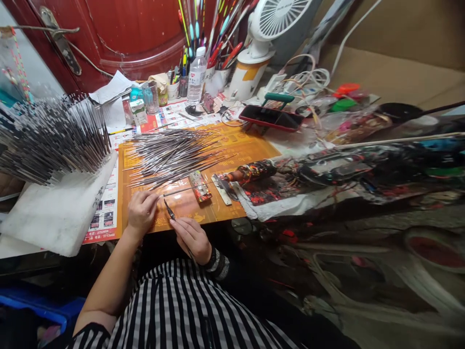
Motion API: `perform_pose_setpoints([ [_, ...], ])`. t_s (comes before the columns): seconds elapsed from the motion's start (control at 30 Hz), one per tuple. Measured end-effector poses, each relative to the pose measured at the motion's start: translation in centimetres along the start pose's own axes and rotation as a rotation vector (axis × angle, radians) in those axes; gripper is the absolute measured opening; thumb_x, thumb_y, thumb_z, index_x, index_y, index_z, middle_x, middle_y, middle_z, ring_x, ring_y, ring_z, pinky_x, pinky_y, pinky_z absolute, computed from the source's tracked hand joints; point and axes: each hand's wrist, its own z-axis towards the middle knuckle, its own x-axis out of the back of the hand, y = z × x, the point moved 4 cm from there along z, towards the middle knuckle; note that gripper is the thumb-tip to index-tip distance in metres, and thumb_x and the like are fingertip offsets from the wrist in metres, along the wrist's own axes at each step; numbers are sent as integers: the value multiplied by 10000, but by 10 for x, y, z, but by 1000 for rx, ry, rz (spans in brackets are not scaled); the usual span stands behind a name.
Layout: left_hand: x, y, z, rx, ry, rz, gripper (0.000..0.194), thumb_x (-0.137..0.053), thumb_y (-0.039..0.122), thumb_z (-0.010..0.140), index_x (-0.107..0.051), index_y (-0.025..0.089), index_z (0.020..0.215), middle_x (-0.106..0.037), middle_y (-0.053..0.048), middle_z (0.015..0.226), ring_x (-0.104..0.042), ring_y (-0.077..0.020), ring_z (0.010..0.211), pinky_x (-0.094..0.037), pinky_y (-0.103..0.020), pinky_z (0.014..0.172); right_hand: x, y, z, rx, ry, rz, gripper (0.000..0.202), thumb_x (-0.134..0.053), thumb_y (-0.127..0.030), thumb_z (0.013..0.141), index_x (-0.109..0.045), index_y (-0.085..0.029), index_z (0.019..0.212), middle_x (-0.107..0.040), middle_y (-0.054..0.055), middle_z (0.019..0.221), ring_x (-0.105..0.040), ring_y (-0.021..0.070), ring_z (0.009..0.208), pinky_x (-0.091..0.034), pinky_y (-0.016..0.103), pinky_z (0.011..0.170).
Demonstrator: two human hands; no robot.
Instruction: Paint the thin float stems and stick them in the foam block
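A thin dark rod is pinched at its left end by my left hand, over the orange mat. Its right part passes over a small paint-stained block toward a motor-like tool with an orange-brown tip. My right hand is closed on a slim pen-like tool, whose dark tip points up and left, just below the rod. Behind both hands, a loose pile of similar thin rods lies on the mat.
Many upright rods stand in a white foam block at the left. Along the back are a water bottle, a white fan and a red tray-like object. A paint-stained cloth lies right of the mat.
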Motion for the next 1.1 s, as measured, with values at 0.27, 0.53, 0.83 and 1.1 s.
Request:
perform_pose_setpoints([
  [0.27, 26, -10, 2, 84, -99, 90, 206, -492, 256, 994, -695, 222, 997, -646, -59, 908, -606, -174, 880, -513, -315, 819, 9, 1, -7, 59, -22, 77, 581, -547, -71, 926, -469, -175, 1493, -745, 132, 1134, -717, 259, 1049, -640, 404, 843],
  [0.53, 114, -132, -6, 583, -116, 97, 146, -570, 260, 919, -704, 203, 933, -733, -38, 895, -683, -166, 847, -555, -311, 816, 10, 0, -7, 89, 16, 112, 612, -579, -56, 912, -465, -189, 1499, -764, 112, 1091, -734, 241, 999, -643, 366, 826],
  [0.83, 139, -224, 2, 950, 3, 314, 241, -608, 329, 818, -748, 166, 927, -750, -48, 863, -673, -184, 831, -493, -272, 802, 12, -2, -2, 97, 5, 110, 617, -570, -45, 913, -453, -177, 1504, -761, 123, 1089, -735, 248, 1002, -649, 376, 807],
  [1.1, 122, -240, -8, 1016, -52, 395, 260, -606, 296, 778, -775, 175, 934, -760, -62, 862, -677, -210, 837, -486, -285, 750, 10, 0, -5, 80, -7, 125, 599, -564, -64, 917, -470, -194, 1494, -760, 113, 1113, -738, 245, 1016, -652, 375, 833],
])
